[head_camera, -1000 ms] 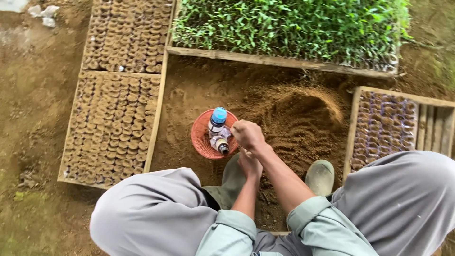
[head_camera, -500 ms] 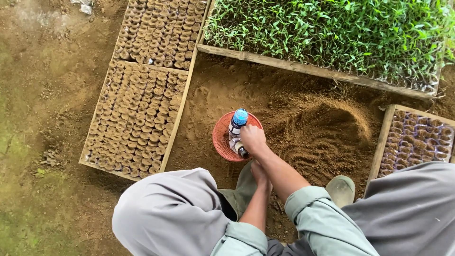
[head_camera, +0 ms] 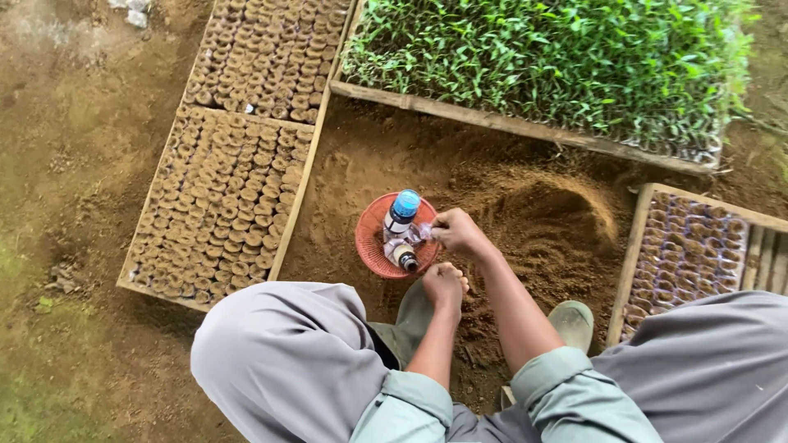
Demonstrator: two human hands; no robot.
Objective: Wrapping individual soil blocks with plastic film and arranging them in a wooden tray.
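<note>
Bare brown soil (head_camera: 525, 238) spreads all round me, raked into a loose mound ahead and to my right. A wooden frame of small soil-filled pots (head_camera: 222, 205) lies on my left, a second one (head_camera: 271, 49) runs on beyond it, a tray of green seedlings (head_camera: 542, 66) crosses the top, and another frame of darker pots (head_camera: 685, 254) sits at my right. I am crouched with my knees wide and my green boots planted in the dirt.

Just in front of me, on the ground, stands a small red basket (head_camera: 373, 246). In it a blue-capped bottle (head_camera: 402, 212) stands upright, with a smaller dark-capped bottle (head_camera: 402, 256) lying beside it and some crumpled clear plastic between them.

My right hand (head_camera: 460, 234) is at the basket's right rim, fingers pinched closed on a bit of that clear plastic, as far as I can make out. My left hand (head_camera: 446, 285) hangs just below the rim, curled into a loose fist; whether anything is inside it I cannot tell.

I judge this as the picking-out step: something small is being drawn from the basket. The next move calls for a light, careful pinch so the upright bottle is not knocked over, and for my left hand to come in and steady things.
</note>
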